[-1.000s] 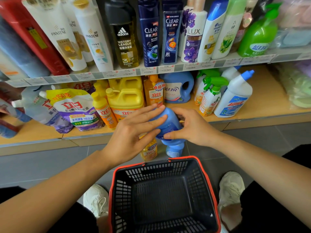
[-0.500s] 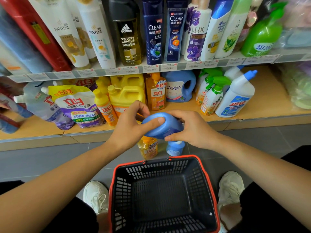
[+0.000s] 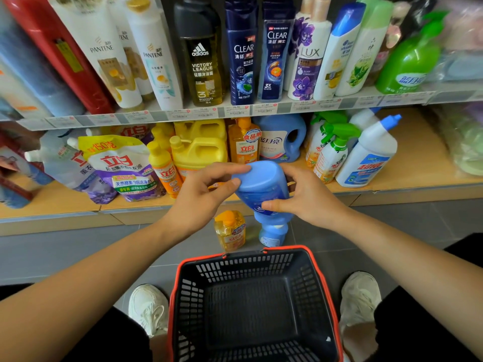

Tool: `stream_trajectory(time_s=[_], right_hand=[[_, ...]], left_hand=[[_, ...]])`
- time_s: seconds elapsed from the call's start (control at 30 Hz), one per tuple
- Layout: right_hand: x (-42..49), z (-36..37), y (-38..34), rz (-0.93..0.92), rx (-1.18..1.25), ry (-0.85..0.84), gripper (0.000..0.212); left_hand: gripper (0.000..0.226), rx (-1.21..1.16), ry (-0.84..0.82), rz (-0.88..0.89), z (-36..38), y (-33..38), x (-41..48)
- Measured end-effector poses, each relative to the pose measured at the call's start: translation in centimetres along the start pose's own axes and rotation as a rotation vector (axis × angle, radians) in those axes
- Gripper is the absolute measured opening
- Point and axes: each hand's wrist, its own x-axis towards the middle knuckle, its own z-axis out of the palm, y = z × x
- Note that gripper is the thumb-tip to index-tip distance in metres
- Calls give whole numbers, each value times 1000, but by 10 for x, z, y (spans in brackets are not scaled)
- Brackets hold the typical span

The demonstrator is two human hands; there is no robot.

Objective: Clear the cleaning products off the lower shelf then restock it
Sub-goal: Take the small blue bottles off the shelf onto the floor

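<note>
1. Two bare hands hold a blue bottle (image 3: 261, 186) in the air, in front of the lower shelf (image 3: 418, 158) and above the floor.
2. The bottle is tilted, with its flat base turned up towards the camera.
3. The left hand (image 3: 206, 194) grasps the base end, its fingers (image 3: 235, 169) curled over the top and its thumb on the side.
4. The right hand (image 3: 305, 197) grasps the other side, with its thumb on the near face and its fingers wrapped behind.
5. On the grey floor just below stand an orange bottle (image 3: 230, 231) and a second blue bottle (image 3: 271, 232), side by side.
6. A black basket (image 3: 308, 296) with a red rim sits nearest the camera, between two white shoes (image 3: 149, 307).
7. The lower shelf holds a yellow jug (image 3: 201, 150), a refill pouch (image 3: 122, 168) and a green-topped spray bottle (image 3: 332, 155).
</note>
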Motion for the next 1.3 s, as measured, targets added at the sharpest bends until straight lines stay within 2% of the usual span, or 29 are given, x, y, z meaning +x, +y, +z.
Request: stream_trajectory(time_s=[0.13,0.23,0.3,0.43,0.5,0.57,0.67,0.8,0.9,1.0,1.17,1.3], right_hand=[[-1,0,1,26,33,3,57],[-2,0,-1,49,75,23,54],[-2,-2,-3,63,104,49,50],[0,-4,-8,73,218,109,45],[-1,-3,-11,70,324,139,45],[-1,-3,-12,67,402,159,46],[0,-5,-10,71,464,196,56],[2,-8,-5,43,514,248,72],[4,-13,4,101,444,265,61],[7,-13,18,298,397,269,51],[14,-3,39,502,201,53,18],[38,1,53,469,-82,32,20]], left_hand=[[32,-10,-22,45,3,-6,-1],[27,-77,51,0,5,-12,-2],[32,-96,82,-81,8,-21,-3],[51,8,-126,-277,20,-42,-8],[63,32,-239,-303,27,-49,-10],[65,-33,-277,-320,32,-53,-12],[58,-266,-198,-390,35,-55,-14],[58,-426,-72,-441,33,-57,-13],[55,-464,39,-442,21,-62,-7],[55,-401,113,-398,8,-63,-1],[46,-208,255,-310,-11,-63,6],[38,105,299,-218,-29,-66,13]])
